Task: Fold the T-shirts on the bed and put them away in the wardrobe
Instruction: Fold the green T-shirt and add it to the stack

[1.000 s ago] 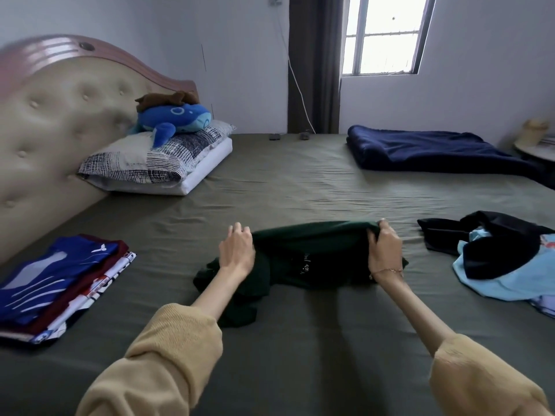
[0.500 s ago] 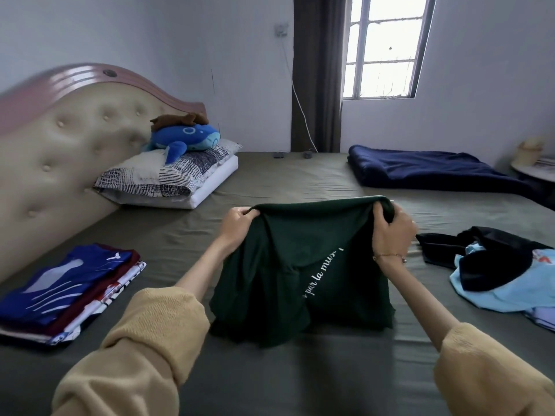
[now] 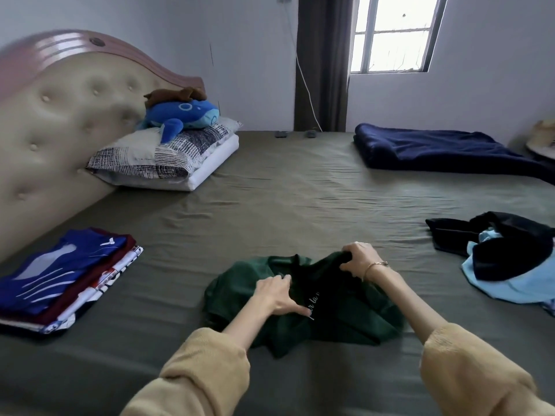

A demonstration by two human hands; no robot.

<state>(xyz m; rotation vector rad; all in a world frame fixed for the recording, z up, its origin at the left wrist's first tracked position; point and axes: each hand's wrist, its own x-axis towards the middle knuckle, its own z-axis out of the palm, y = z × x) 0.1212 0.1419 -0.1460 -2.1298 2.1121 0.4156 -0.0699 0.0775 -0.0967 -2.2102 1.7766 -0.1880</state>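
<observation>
Green T-shirt (image 3: 354,319) was laid crumpled on the bed (image 3: 285,205), near the front edge, between both arms. Left hand (image 3: 277,292) was rested flat on the shirt's left-middle, fingers straight, thumb stretched toward the white lettering; nothing was gripped by it. Right hand (image 3: 359,259) was curled around a bunched fold at the shirt's far right edge, fabric pinched and lifted slightly off the sheet. A bracelet was seen on the right wrist; both forearms were covered by mustard-yellow sleeves (image 3: 204,373). Stack of folded shirts (image 3: 63,274) was placed at the left side of the bed, blue one on top, well apart from the green one. Unfolded pile (image 3: 504,259) of black and light-blue garments was left at the right side. Pillows (image 3: 162,163) were stacked against the padded headboard (image 3: 54,115), with a blue plush toy (image 3: 183,115) on top and a brown item above that. A folded navy blanket (image 3: 435,151) was laid at the far right, below the window (image 3: 393,34). No wardrobe was caught in the head view.
</observation>
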